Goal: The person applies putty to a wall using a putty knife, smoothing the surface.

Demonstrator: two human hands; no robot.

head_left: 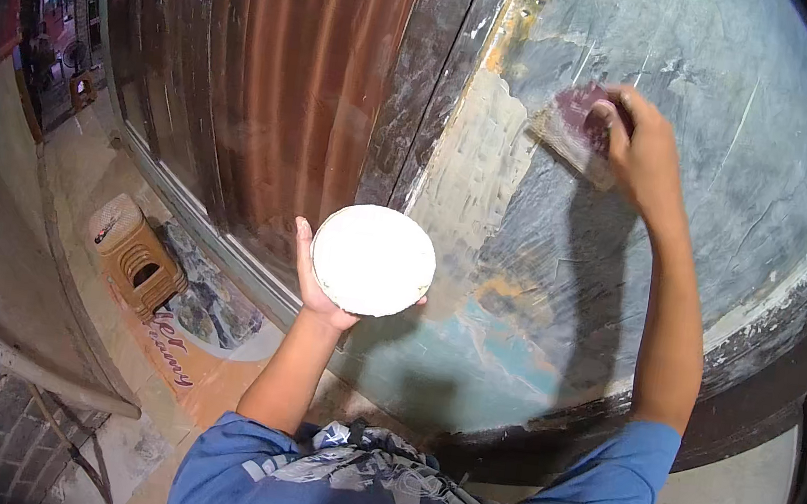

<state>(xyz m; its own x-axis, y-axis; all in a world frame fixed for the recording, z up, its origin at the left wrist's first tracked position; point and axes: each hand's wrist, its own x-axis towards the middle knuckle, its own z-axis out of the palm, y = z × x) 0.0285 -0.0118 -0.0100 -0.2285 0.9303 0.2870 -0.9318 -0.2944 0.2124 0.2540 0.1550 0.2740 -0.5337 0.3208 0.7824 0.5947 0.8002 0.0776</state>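
Note:
My left hand (314,286) holds a round white container (372,258), its round face up and very bright, so whether it is filled cannot be made out. My right hand (639,140) grips a maroon flat scraper (582,113) with a pale, smeared edge, against or close to the grey-blue wall (701,127). A pale strip of plaster (463,179) runs down the wall left of the scraper, beside a dark wooden frame (414,82).
Reddish-brown corrugated panels (284,76) stand left of the frame. Stacked tan stools (136,259) sit on a printed sheet (200,348) at lower left. A curved pipe (103,402) runs near a block wall. A person (43,47) is in the far doorway.

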